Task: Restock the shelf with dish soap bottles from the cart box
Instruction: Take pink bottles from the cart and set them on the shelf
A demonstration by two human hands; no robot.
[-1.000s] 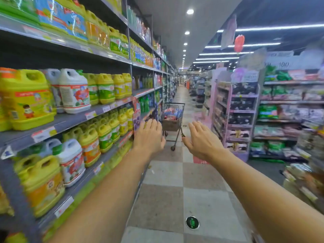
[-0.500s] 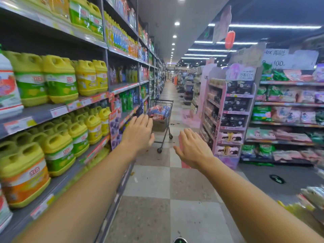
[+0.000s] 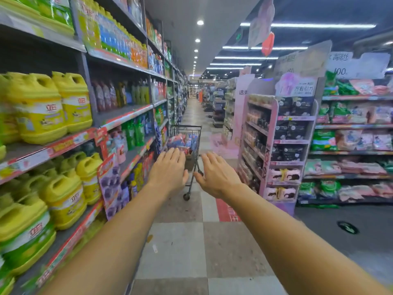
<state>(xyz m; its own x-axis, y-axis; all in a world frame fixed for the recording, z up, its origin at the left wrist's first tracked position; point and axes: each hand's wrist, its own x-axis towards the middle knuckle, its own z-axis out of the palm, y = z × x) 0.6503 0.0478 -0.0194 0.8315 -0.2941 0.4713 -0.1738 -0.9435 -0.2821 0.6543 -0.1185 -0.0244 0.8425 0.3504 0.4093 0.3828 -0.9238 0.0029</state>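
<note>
A pink display stand [image 3: 282, 145] is standing on the right of the aisle, dark packets filling its tiers. Behind it, wall shelving [image 3: 353, 126] is carrying green and pink packs. Checkered floor tiles [image 3: 180, 248] are running down the aisle, ceiling lights [image 3: 200, 22] glowing overhead, a red lantern [image 3: 268, 44] hanging high.

Checkered tile floor [image 3: 182, 248] runs down a long aisle, pink display rack [image 3: 276, 145] right of it, ceiling strip lights [image 3: 308, 25] above.
</note>
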